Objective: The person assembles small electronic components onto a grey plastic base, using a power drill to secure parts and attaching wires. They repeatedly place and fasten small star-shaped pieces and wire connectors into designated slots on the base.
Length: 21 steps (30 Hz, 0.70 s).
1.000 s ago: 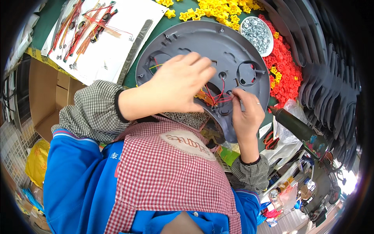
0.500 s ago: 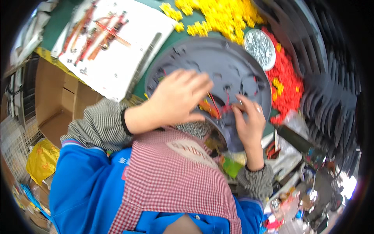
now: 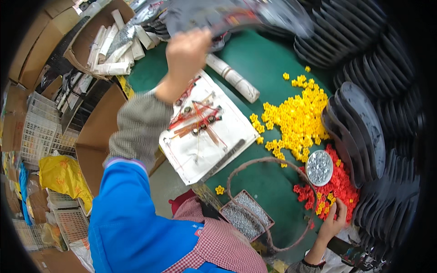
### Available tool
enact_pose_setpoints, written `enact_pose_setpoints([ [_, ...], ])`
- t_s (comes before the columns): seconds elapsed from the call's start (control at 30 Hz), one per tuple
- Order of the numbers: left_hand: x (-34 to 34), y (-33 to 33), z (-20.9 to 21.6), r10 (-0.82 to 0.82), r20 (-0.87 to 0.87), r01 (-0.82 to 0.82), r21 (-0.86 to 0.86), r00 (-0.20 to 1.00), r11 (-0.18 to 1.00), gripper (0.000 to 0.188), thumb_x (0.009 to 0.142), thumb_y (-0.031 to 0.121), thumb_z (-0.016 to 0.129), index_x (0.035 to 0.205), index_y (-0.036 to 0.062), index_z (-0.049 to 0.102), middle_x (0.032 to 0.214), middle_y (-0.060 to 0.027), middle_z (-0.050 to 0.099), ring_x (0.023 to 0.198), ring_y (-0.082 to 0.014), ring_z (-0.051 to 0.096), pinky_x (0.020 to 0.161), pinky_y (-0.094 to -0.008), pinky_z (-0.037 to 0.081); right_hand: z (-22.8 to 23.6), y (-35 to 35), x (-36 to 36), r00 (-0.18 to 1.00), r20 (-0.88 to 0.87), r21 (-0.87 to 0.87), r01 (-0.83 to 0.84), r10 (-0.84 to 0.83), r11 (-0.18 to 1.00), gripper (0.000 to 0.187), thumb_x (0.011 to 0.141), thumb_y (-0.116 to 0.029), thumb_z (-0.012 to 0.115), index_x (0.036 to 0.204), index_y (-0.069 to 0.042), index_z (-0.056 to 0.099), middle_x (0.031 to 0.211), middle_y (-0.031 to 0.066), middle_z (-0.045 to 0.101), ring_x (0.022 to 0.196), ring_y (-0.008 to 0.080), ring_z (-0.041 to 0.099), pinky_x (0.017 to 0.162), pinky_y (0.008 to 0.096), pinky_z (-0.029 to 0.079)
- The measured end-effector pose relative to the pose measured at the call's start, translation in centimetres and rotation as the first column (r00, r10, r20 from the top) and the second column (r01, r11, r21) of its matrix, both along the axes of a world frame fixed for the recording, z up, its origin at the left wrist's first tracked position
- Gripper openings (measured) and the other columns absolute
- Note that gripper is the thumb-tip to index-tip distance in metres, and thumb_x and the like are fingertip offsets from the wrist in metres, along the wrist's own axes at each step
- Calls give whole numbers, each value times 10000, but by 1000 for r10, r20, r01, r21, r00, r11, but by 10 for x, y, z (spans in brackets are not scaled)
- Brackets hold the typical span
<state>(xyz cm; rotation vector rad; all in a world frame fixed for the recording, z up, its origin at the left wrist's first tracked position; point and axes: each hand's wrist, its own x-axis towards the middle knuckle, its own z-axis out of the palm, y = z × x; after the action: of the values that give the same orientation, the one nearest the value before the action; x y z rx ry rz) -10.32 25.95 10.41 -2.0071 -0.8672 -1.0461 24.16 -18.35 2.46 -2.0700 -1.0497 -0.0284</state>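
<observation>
My left hand (image 3: 189, 50), blurred, is stretched far out with its fingers closed on the near edge of a dark grey plastic disc (image 3: 280, 20), which carries red and orange parts. The disc is smeared by motion above the far edge of the green table. My right hand (image 3: 333, 223) is down at the right, at the near edge of a heap of red plastic pieces (image 3: 345, 184). Its thumb and fingers are curled together beside a few yellow flower pieces (image 3: 324, 207); what lies between the tips is hidden.
A white board (image 3: 191, 154) bears red wired parts. A brown hoop (image 3: 243, 166) lies over a tray of small metal parts (image 3: 234, 210). Around are yellow flower pieces (image 3: 298, 118), a white bowl (image 3: 318, 183), a white roll (image 3: 234, 78), stacked dark panels (image 3: 353, 136) and a cardboard box (image 3: 75, 54).
The grey disc has left the spot before me and gone to the far left with my left hand, uncovering the hoop and tray. My right hand has moved right to the red pieces.
</observation>
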Motion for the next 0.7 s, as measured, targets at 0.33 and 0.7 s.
enact_pose_setpoints([
  [0.33,-49,269,76,524,110,-367,-594,845,716,432,967,335,504,1386,235,534,1485,-85,458,1389,-300,395,1120,-508,312,8,20,0,996,0,-37,-85,85,996,113,898,-5,610,993,47,644,925,126,638,844,230,630,782,314,496],
  [0.7,96,24,-61,-398,-294,211,-506,869,836,261,811,255,719,1067,203,720,1327,-17,584,1265,-236,508,1028,-464,384,34,96,113,734,645,-396,560,-214,727,390,911,-256,640,1262,-86,622,1201,93,641,1153,275,569,1009,465,390],
])
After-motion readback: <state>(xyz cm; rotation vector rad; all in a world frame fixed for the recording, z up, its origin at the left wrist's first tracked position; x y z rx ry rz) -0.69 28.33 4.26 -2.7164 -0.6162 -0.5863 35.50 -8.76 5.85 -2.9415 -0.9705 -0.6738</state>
